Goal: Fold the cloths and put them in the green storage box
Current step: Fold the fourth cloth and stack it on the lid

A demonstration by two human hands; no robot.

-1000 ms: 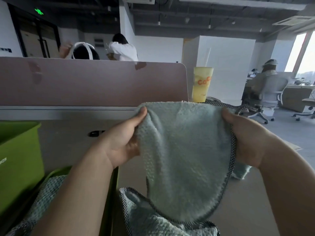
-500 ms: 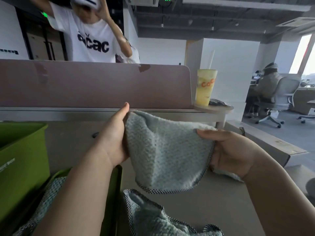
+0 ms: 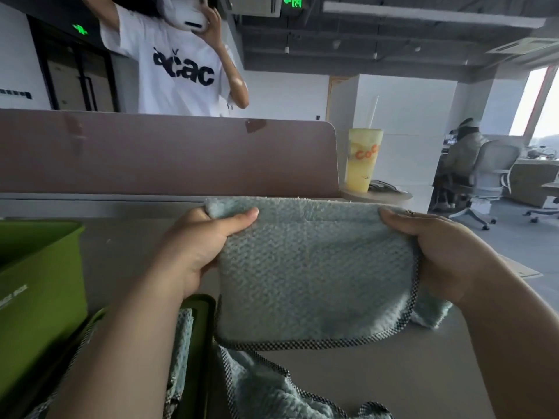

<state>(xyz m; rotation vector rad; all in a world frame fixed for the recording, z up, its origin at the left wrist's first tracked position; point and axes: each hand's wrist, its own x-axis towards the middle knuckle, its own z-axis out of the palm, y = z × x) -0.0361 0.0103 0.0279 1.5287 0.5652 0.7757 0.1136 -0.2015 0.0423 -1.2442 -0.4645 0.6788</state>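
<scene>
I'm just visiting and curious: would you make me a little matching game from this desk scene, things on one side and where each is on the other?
Things:
1. held cloth
2. green storage box
3. yellow drink cup
4. loose cloth

Places:
A. far left of the desk
B. lying on the desk nearest the camera
C. stretched between left hand and right hand
D. past the divider's right end

Pairs: 1-C, 2-A, 3-D, 4-B

Dim indoors; daylight glare from window (image 3: 544, 107) at right, wide-angle bending at edges, slight softness.
</scene>
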